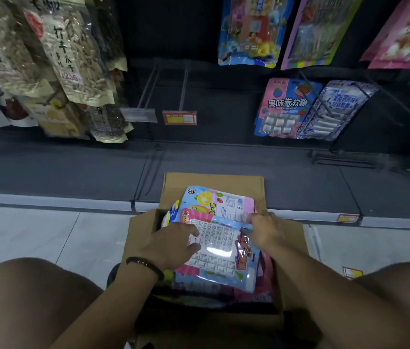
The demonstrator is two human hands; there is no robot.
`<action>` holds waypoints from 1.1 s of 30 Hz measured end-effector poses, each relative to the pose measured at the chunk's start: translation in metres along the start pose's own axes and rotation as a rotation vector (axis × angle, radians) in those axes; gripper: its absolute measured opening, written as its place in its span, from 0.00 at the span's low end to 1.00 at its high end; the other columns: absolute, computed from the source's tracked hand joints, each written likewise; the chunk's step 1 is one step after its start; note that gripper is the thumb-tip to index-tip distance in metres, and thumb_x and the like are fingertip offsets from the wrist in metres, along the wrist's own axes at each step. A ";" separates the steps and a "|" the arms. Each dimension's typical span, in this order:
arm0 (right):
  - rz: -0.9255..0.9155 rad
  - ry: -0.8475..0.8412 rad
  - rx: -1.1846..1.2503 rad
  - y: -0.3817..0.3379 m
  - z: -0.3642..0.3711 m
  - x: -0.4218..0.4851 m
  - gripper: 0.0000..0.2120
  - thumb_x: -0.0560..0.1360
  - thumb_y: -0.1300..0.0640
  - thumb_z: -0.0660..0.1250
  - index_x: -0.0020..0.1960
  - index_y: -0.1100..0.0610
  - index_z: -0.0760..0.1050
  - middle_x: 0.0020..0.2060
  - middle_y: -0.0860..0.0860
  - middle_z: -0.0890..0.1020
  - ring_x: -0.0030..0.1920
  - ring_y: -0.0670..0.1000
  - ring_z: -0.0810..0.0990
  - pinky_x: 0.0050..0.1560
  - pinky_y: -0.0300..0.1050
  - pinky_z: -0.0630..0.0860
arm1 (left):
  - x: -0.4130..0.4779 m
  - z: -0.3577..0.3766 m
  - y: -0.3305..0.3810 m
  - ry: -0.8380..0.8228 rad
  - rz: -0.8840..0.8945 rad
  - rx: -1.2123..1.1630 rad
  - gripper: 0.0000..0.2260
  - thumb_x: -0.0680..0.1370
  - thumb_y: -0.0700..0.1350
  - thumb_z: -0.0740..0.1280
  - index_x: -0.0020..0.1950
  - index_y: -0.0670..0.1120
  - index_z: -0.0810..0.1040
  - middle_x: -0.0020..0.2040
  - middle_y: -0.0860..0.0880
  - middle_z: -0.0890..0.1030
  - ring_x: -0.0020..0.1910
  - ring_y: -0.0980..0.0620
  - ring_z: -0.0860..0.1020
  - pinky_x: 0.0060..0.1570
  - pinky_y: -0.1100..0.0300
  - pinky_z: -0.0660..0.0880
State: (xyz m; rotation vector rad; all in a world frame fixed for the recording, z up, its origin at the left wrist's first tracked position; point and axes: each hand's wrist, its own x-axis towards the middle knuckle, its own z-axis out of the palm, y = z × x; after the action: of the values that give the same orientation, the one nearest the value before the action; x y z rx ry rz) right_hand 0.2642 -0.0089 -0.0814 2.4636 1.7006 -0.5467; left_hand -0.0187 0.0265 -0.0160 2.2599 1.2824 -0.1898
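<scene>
Right grip (265, 229) at candy packet (220, 253) edge

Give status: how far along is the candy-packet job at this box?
Done: cardboard box is open; candy packets hang at right. In hand: left hand rests on the top packet, right hand pinches its upper edge. Left: a stack of packets in the box; middle hooks are bare.
</scene>
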 end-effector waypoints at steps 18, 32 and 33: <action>-0.098 -0.125 0.308 -0.004 -0.019 -0.034 0.13 0.81 0.62 0.65 0.43 0.48 0.80 0.46 0.51 0.84 0.47 0.53 0.84 0.45 0.45 0.82 | -0.004 0.026 -0.007 0.021 0.022 -0.011 0.25 0.78 0.55 0.73 0.75 0.56 0.73 0.71 0.51 0.76 0.70 0.50 0.75 0.67 0.53 0.76; 0.016 -0.162 1.369 -0.006 -0.105 -0.067 0.12 0.83 0.68 0.64 0.63 0.61 0.81 0.47 0.60 0.85 0.35 0.52 0.86 0.32 0.45 0.83 | -0.027 0.016 0.037 0.358 0.418 -0.070 0.46 0.70 0.37 0.69 0.84 0.64 0.58 0.81 0.53 0.63 0.79 0.47 0.66 0.68 0.47 0.76; 0.020 -0.163 1.410 -0.007 -0.110 -0.069 0.12 0.84 0.66 0.63 0.65 0.59 0.80 0.46 0.58 0.86 0.36 0.53 0.87 0.36 0.51 0.85 | -0.026 0.013 0.038 0.443 0.451 -0.172 0.42 0.72 0.33 0.70 0.81 0.61 0.66 0.76 0.54 0.70 0.75 0.50 0.72 0.67 0.48 0.77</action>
State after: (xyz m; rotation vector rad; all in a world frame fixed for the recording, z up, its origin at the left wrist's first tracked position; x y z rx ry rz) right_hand 0.2617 -0.0369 0.0456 2.8830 1.3408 -2.5228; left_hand 0.0006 -0.0150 -0.0035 2.4435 0.8993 0.5883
